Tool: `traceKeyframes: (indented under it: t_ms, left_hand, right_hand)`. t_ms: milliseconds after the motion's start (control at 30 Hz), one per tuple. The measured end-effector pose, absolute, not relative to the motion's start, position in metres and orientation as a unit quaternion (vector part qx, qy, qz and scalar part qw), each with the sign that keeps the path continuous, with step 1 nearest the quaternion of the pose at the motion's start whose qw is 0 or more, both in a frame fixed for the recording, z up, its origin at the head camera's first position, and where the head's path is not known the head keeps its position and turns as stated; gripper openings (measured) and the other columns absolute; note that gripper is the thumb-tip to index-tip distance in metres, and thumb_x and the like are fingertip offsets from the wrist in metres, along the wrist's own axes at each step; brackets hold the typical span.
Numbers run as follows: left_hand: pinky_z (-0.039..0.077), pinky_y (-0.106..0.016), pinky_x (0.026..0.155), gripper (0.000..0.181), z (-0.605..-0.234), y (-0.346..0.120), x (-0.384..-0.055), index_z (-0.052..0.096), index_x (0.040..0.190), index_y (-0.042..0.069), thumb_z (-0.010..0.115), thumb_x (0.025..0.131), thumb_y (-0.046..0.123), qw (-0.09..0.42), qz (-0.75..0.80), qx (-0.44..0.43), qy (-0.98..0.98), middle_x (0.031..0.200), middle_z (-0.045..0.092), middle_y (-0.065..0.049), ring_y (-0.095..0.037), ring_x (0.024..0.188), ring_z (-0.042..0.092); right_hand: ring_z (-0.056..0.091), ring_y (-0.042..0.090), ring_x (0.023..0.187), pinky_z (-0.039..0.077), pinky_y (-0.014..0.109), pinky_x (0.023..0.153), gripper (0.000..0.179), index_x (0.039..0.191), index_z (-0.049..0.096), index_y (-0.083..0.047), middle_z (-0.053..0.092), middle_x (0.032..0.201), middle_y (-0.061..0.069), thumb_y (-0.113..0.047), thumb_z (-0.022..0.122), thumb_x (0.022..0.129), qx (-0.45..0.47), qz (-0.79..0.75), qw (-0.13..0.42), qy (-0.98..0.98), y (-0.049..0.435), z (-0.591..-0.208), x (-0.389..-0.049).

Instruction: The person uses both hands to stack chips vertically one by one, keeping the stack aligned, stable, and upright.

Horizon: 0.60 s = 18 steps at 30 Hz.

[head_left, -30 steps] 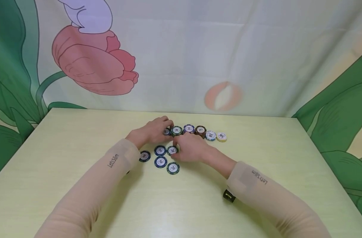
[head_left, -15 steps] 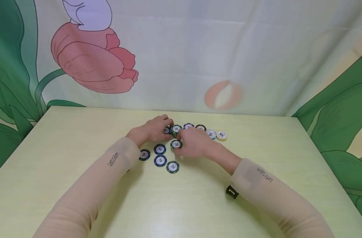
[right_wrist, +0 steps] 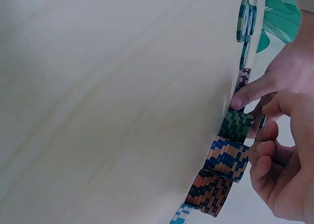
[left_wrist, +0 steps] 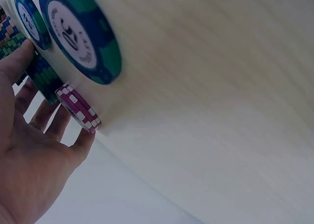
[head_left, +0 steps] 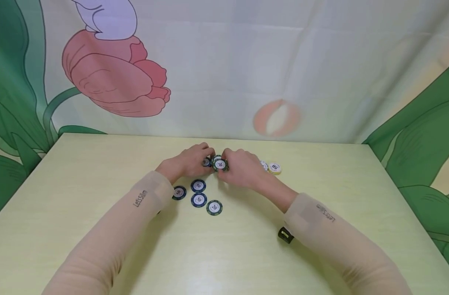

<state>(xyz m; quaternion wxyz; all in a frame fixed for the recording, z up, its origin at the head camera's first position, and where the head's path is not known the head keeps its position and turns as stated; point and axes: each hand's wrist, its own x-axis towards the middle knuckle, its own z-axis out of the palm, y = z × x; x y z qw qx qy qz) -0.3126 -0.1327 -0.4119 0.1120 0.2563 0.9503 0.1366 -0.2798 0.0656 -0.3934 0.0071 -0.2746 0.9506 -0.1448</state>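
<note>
My left hand (head_left: 191,161) holds a stack of blue-green poker chips (left_wrist: 45,77), with the thumb on its near side and fingers behind. Beside that stack, a short pile of purple-and-white chips (left_wrist: 78,108) stands close to the little finger. My right hand (head_left: 243,166) pinches a green 20 chip (head_left: 220,164) over the stack of green chips (right_wrist: 236,126). Beyond this green stack, a blue-and-orange stack (right_wrist: 226,157) and a brown-and-black stack (right_wrist: 210,192) continue the row; in the head view the right hand hides both.
Nearer on the table (head_left: 228,254) lie several loose chips: a 20 chip (head_left: 214,207), two 50 chips (head_left: 198,192) and another 50 chip (head_left: 179,192) by the left sleeve. White-blue chips (head_left: 264,165) and a yellow-edged pile (head_left: 275,168) end the row. A patterned curtain (head_left: 209,82) hangs behind.
My right hand has lifted a green 20 chip off the table and carried it away from me to the green stack. The left hand has stayed in place.
</note>
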Motion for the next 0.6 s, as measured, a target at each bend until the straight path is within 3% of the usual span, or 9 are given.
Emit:
traceKeyframes:
  t_ms: [600]
  left_hand:
    - [0.046, -0.05, 0.103, 0.042, -0.4099, -0.1328, -0.3095, 0.058, 0.133, 0.007, 0.07, 0.098, 0.029, 0.105, 0.142, 0.257, 0.95, 0.132, 0.051, -0.014, -0.031, 0.116, 0.052]
  right_hand:
    - [0.058, 0.019, 0.061, 0.047, 0.032, 0.051, 0.028, 0.098, 0.063, -0.008, 0.062, 0.075, 0.003, -0.035, 0.069, 0.098, -0.274, -0.11, -0.013, 0.955, 0.0608, -0.4016, -0.2838]
